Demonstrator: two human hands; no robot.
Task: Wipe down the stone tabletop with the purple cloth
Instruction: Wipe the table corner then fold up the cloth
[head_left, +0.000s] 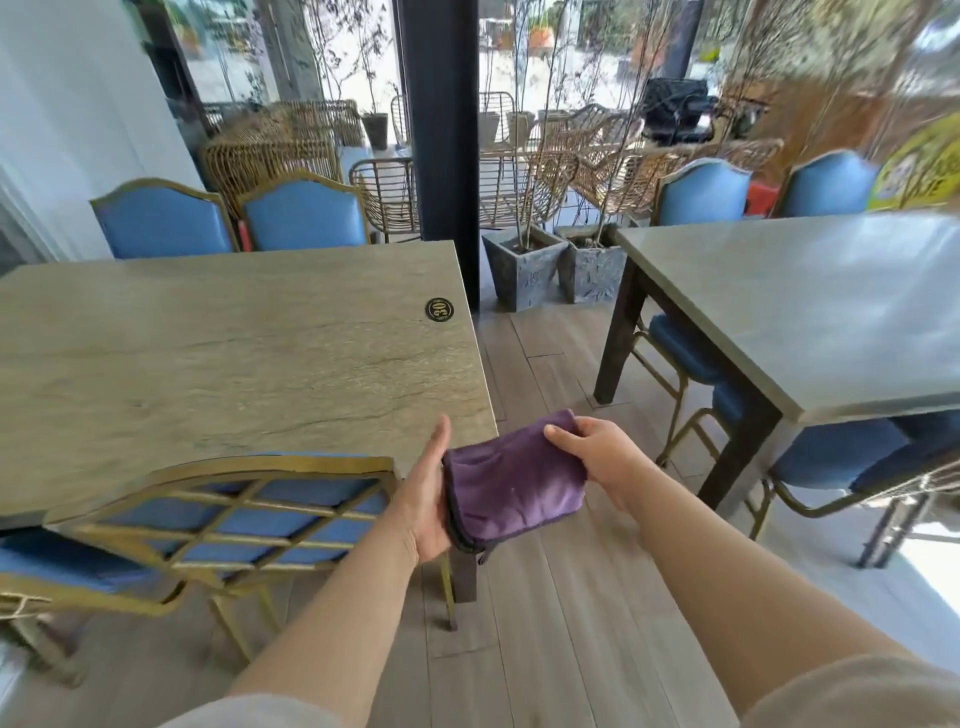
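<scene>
The folded purple cloth (511, 480) hangs in the air just off the near right corner of the stone tabletop (218, 364). My right hand (597, 452) pinches the cloth's upper right edge, thumb on top. My left hand (428, 493) is flat and upright against the cloth's left side, fingers straight and pointing away from me. The cloth does not touch the table. A round black badge with the number 30 (439, 310) sits on the tabletop near its right edge.
A gold-framed blue chair (249, 514) is tucked in at the table's near edge, left of my hands. Two blue chairs (306, 215) stand at the far side. A second stone table (810, 306) stands to the right across a wooden-floor aisle. Two grey planters (524, 267) flank a dark pillar.
</scene>
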